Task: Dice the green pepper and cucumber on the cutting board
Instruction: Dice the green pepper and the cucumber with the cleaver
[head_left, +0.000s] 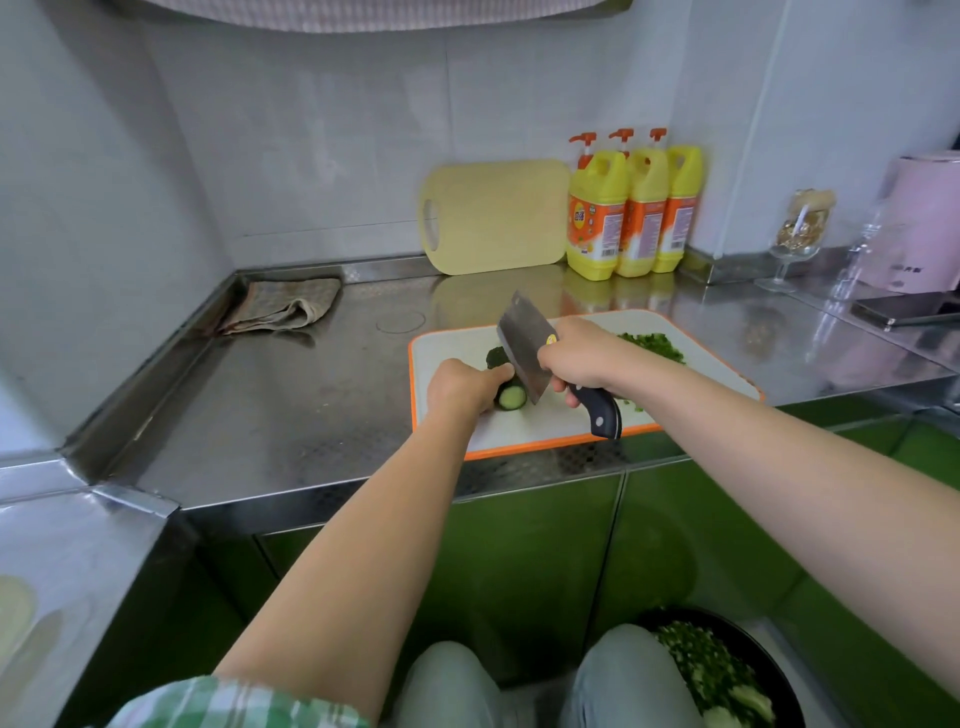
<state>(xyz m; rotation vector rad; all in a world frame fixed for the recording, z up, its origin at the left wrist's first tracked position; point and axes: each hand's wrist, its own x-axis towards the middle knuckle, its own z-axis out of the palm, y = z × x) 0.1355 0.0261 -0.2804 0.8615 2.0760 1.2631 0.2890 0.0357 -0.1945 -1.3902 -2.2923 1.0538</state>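
Two arms outstretched, left grip (460, 387) on cucumber (511, 398), right grip (576, 358) on cleaver (522, 338)

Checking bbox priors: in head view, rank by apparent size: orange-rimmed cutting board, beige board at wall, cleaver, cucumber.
1. orange-rimmed cutting board
2. beige board, farther back, so true size against 1 is unsure
3. cleaver
4. cucumber

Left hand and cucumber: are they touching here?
Touching. The head view shows the left hand with its fingers curled over the cucumber, holding it down on the cutting board beside the cleaver blade.
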